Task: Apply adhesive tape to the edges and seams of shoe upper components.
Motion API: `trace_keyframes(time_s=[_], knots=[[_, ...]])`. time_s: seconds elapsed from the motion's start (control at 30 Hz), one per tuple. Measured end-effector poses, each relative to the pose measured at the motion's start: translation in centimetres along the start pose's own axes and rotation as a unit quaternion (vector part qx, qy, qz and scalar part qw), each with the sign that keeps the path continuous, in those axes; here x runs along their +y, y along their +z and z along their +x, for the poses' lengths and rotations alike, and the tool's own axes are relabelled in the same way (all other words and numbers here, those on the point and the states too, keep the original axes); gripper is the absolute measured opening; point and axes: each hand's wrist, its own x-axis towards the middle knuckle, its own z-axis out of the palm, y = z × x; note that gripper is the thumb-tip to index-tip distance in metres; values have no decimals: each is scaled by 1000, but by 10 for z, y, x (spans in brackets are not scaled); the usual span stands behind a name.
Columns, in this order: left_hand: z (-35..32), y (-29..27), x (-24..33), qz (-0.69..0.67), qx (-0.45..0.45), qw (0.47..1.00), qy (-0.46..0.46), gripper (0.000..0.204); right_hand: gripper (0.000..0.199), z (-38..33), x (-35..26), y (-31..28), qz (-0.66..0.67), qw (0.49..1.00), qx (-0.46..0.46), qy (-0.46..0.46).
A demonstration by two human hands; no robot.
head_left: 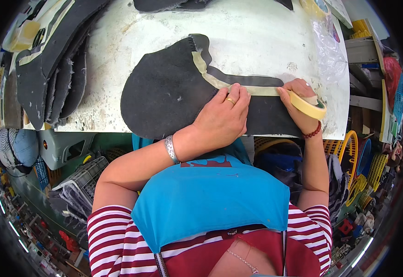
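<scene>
Head view: black flat piece (157,87) lies on the white, scuffed desk (107,51), broad rounded part to the left, narrower part running right along the near edge. Pale tape strip (263,91) follows its upper contour, bending down from the upper notch, then running right. Left hand (222,115) rests on the piece, fingers extended close together, fingertips pressed onto the strip; nothing seen gripped, thumb's position cannot be told. Right hand (295,110), at the strip's right end, is curled around a yellowish tape roll (314,110), thumb tip at the strip. Further left, a stack of dark pieces (65,60) overhangs the near edge, a pale strip on the top one. At the far edge, another dark piece (169,4), partly cut off by the frame. Far right: crumpled clear plastic bag (330,53).
</scene>
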Motion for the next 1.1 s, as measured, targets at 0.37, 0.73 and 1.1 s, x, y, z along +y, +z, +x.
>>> trace_keyframes(time_s=[0.37, 0.73, 1.1], knots=[[7, -9, -2, -58, 11, 998, -35, 50, 18, 3, -14, 8, -185, 981, -12, -53], [56, -4, -27, -200, -76, 960, -179, 43, 12, -3, -43, 39, -85, 992, 70, -64], [33, -40, -59, -588, -156, 721, -333, 18, 23, 18, -63, 47, -9, 959, 138, -249]])
